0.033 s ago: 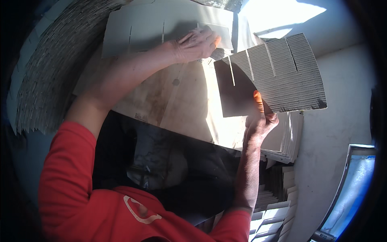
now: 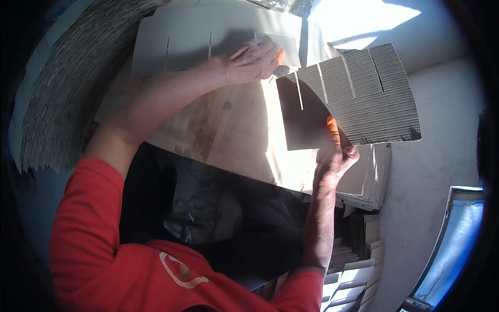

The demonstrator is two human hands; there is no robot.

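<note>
My right hand (image 2: 337, 160) is closed on the near edge of a slotted cardboard divider (image 2: 371, 99), holding it up at the right. The divider has a ribbed face with several narrow slits from its far edge, and shadow covers its left part. The thumb, tipped in orange, lies on that face. Farther off, my left hand (image 2: 253, 61) rests with curled fingers at the right end of a long grey slotted sheet (image 2: 187, 44). An orange tip shows on this hand too. What its fingers pinch, if anything, is hidden.
Under the hands lies a pale wooden board (image 2: 208, 125). A tall, dense cardboard stack (image 2: 78, 88) curves along the left. Beneath the raised divider sits another stack of sheets (image 2: 371, 177), with more slotted pieces (image 2: 348, 283) below it. A blue-paned frame (image 2: 452, 244) stands at the right.
The long grey sheet beneath my left hand has shifted very slightly towards me. Both hands and the held divider look practically unmoved.
</note>
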